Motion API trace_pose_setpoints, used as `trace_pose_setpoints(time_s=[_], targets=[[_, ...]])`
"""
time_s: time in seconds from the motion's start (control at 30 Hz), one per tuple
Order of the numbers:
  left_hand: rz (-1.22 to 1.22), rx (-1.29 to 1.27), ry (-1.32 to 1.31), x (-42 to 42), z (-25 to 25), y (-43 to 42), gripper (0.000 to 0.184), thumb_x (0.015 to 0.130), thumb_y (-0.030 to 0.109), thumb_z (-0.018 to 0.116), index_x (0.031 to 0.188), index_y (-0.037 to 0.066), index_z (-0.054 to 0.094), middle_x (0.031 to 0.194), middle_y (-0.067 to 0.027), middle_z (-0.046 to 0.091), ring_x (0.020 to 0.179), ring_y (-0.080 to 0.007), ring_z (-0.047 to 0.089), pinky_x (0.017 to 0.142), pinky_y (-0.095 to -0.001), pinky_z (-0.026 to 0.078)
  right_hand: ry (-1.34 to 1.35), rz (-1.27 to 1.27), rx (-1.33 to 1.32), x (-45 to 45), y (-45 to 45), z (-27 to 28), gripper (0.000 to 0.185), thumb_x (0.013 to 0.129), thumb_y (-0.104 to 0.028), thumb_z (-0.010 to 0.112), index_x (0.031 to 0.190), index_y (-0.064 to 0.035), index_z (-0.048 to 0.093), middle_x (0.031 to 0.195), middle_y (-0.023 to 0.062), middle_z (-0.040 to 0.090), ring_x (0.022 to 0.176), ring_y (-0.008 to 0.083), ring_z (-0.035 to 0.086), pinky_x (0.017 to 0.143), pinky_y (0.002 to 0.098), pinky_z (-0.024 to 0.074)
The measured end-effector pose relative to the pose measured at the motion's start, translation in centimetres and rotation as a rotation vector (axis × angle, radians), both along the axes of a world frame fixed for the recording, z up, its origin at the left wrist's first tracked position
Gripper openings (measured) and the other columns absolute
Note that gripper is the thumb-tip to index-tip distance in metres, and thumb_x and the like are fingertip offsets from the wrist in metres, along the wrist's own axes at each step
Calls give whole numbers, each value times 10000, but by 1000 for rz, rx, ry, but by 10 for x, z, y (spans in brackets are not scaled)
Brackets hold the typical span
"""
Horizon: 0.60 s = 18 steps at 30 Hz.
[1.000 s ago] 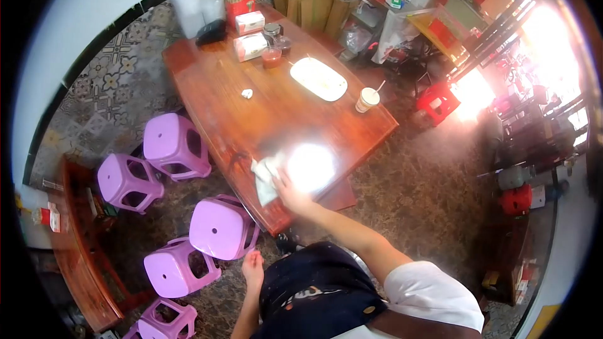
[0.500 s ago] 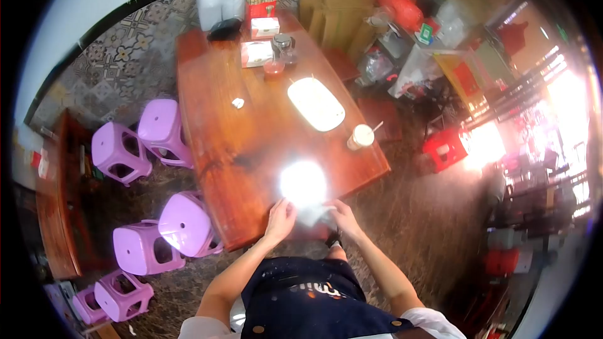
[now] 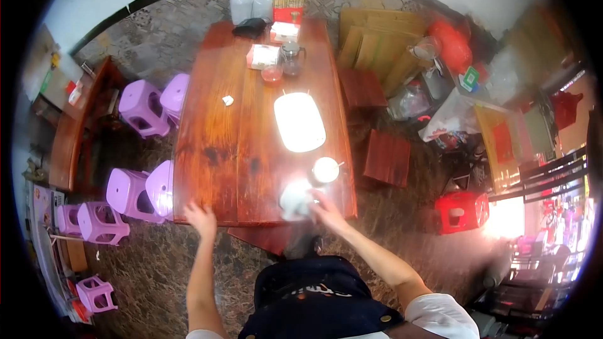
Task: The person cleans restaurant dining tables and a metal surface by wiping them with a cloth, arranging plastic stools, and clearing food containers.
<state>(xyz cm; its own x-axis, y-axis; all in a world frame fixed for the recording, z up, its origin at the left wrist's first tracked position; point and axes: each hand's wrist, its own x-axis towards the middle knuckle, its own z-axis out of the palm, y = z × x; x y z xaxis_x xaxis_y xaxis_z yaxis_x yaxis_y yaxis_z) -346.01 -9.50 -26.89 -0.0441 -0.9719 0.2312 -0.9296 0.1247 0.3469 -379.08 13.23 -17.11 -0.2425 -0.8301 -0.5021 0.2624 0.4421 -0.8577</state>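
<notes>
Resting on the wooden table, low and just right of centre in the frame, a pale cloth is touched at its right edge by the right hand; whether it is pinched or only pressed cannot be told, as the fingers are blurred. At lower left of centre, the left hand is held with fingers spread at the table's near edge, and nothing is gripped by it; contact with the wood cannot be made out. Just above the cloth, a cup with a straw is seen, and above that a white tray. A crumpled white scrap is seen left of the tray.
</notes>
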Motion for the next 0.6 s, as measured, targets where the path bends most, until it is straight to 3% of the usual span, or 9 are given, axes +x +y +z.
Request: trace_pose_setpoints(time_s=[0.03,0.1,0.13,0.2,0.27,0.4,0.43,0.47,0.6], targets=[[98,42,-59,18,5,-11,530,866,231,613,1295,-21,429,1269,-314,437,1169,-468,438,963,-562,392,234,-27,-155,4,0,-2,291,963,-253,564,1202,-87,565,923,116,649,772,121,625,615,274,498],[223,60,-154,64,-13,-39,562,899,264,611,1321,-47,410,1374,-299,372,1264,-459,381,986,-566,409,577,94,-112,-13,24,-52,292,964,-268,570,1171,-63,567,931,133,658,756,130,639,601,266,505],[223,29,-152,88,-25,-51,596,894,269,617,1342,-55,395,1343,-306,409,1253,-455,407,1001,-539,408,751,153,-85,-22,40,-72,295,965,-276,573,1156,-51,568,935,141,663,748,134,646,594,262,508],[178,259,1,113,-27,-72,607,890,261,623,1330,-92,397,1287,-334,454,1202,-456,459,999,-503,413,101,-123,353,-29,68,-73,292,967,-259,565,1086,7,563,929,161,666,758,193,669,639,302,549],[81,326,89,124,-29,-81,600,884,255,631,1296,-126,419,1252,-354,479,1151,-464,497,995,-485,412,-132,-328,426,-28,95,-75,275,972,-225,550,1025,45,556,918,175,664,783,244,683,655,332,572],[150,328,121,124,-43,-98,575,847,295,676,1216,-116,515,1150,-330,563,1098,-482,529,968,-492,430,-409,-534,349,-33,108,-98,321,987,-166,494,1191,79,462,1036,251,623,906,348,673,766,436,596],[139,303,78,126,-44,-98,595,835,322,688,1211,-110,525,1139,-329,572,1101,-481,532,969,-491,433,-496,-570,353,-39,105,-107,396,996,-160,462,1282,97,368,1203,312,537,1055,418,612,897,496,551],[136,280,31,125,-42,-97,615,824,349,699,1206,-104,536,1128,-328,581,1104,-480,535,971,-490,436,-571,-608,357,-45,104,-120,405,998,-162,457,1289,102,359,1238,322,509,1082,427,595,919,504,538],[215,309,45,134,-53,-110,479,803,180,601,1206,-76,567,1128,-323,601,1100,-450,567,968,-478,450,-780,-760,388,-62,93,-129,428,1004,-167,439,1312,113,339,1361,350,396,1187,459,519,1005,541,473]])
